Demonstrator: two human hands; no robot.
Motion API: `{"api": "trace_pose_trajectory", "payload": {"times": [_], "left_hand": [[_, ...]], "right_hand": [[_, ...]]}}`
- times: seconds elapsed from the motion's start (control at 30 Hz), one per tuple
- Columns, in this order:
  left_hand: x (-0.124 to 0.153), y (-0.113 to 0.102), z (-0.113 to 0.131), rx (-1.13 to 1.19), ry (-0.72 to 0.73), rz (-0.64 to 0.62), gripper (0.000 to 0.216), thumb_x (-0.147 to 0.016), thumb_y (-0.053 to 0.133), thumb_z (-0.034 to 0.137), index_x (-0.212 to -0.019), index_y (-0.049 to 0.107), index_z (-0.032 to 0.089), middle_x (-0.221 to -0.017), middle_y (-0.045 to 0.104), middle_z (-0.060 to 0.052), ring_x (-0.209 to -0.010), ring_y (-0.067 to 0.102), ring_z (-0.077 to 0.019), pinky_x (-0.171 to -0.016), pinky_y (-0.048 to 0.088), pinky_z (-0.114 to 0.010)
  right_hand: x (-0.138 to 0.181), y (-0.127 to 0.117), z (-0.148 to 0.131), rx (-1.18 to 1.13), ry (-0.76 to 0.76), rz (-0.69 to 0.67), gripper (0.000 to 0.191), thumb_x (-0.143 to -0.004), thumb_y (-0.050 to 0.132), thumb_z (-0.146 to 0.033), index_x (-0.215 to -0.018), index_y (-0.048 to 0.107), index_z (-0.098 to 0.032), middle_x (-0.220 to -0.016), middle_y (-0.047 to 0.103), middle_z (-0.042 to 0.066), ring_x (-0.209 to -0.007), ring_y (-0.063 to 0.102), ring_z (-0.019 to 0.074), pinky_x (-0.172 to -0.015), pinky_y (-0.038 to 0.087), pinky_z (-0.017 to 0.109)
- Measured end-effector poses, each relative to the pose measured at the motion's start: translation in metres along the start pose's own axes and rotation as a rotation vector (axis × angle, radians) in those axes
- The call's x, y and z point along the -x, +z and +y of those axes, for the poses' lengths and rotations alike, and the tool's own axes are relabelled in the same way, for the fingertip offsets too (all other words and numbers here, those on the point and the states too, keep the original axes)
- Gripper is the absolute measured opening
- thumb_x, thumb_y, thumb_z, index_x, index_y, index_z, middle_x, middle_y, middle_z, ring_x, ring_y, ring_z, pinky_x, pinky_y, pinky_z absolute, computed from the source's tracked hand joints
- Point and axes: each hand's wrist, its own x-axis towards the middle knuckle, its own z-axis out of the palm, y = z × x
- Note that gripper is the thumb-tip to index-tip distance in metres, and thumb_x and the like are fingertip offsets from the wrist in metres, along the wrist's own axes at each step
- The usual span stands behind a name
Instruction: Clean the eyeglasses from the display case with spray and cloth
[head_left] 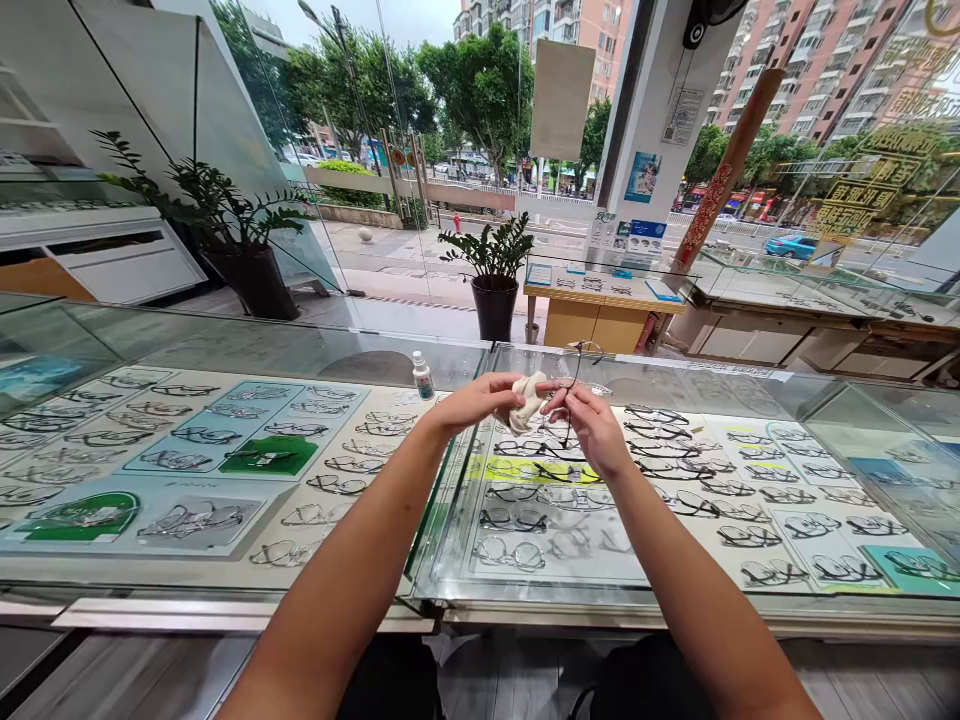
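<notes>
Above the glass display counter, my left hand (491, 400) is closed around a crumpled off-white cloth (527, 402). My right hand (589, 425) pinches a thin, dark-framed pair of eyeglasses (576, 362), held tilted with a lens rim pointing away from me. One left fingertip reaches across toward the frame, beside my right fingers; whether it touches the frame I cannot tell. To the left of my hands, a small white bottle (422, 376) with a label stands upright on the glass top.
Under the glass of the counter (457, 590) lie rows of eyeglasses (510, 552), some on green or yellow cards. Beyond stand potted plants (495, 300), a wooden display table (577, 325) with more glasses, and large windows onto a street. Another glass case (795, 300) stands at the right.
</notes>
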Motion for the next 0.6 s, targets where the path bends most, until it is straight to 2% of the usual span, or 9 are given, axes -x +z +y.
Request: {"api": "trace_pose_trajectory", "payload": {"times": [0.1,0.2,0.3,0.43,0.6], "left_hand": [[-0.0010,0.0033,0.0003,0.009,-0.020,-0.048,0.028,-0.074,0.071,0.030,-0.098,0.075,0.016,-0.083,0.065,-0.003,-0.072,0.051,-0.0147,-0.065,0.039,-0.027],[-0.0018,0.0033,-0.0008,0.056,-0.022,-0.017,0.030,-0.073,0.068,0.031,-0.099,0.075,0.016,-0.087,0.067,-0.004,-0.074,0.052,-0.0156,-0.065,0.040,-0.028],[-0.0016,0.0029,-0.0009,0.032,-0.011,0.007,0.028,-0.080,0.073,0.039,-0.095,0.072,0.016,-0.082,0.063,-0.002,-0.070,0.050,-0.0138,-0.062,0.039,-0.026],[-0.0011,0.0043,0.0007,-0.018,-0.024,-0.023,0.036,-0.083,0.079,0.051,-0.092,0.067,0.018,-0.077,0.060,0.000,-0.066,0.051,-0.0135,-0.058,0.038,-0.026],[-0.0038,0.0047,-0.0011,-0.028,-0.024,-0.008,0.041,-0.082,0.083,0.053,-0.090,0.063,0.018,-0.075,0.060,0.000,-0.067,0.053,-0.0133,-0.059,0.041,-0.025]], "right_hand": [[-0.0001,0.0022,0.0019,0.053,-0.009,-0.002,0.035,-0.100,0.065,-0.053,-0.087,0.077,-0.023,-0.126,0.073,0.010,-0.113,0.064,0.0266,-0.097,0.051,0.038],[-0.0016,0.0022,0.0029,0.080,-0.014,0.021,0.036,-0.099,0.067,-0.056,-0.086,0.077,-0.024,-0.114,0.076,0.009,-0.112,0.066,0.0279,-0.103,0.050,0.041],[-0.0025,0.0014,0.0030,0.087,-0.021,0.012,0.037,-0.097,0.068,-0.057,-0.086,0.077,-0.024,-0.107,0.076,0.008,-0.111,0.067,0.0283,-0.104,0.051,0.042],[-0.0023,0.0004,0.0035,0.091,-0.038,-0.014,0.034,-0.100,0.066,-0.054,-0.088,0.078,-0.024,-0.106,0.076,0.007,-0.111,0.067,0.0275,-0.104,0.049,0.042],[-0.0029,-0.0014,0.0049,0.088,-0.029,0.020,0.033,-0.098,0.068,-0.052,-0.084,0.077,-0.024,-0.099,0.076,0.007,-0.105,0.068,0.0266,-0.102,0.049,0.041]]}}
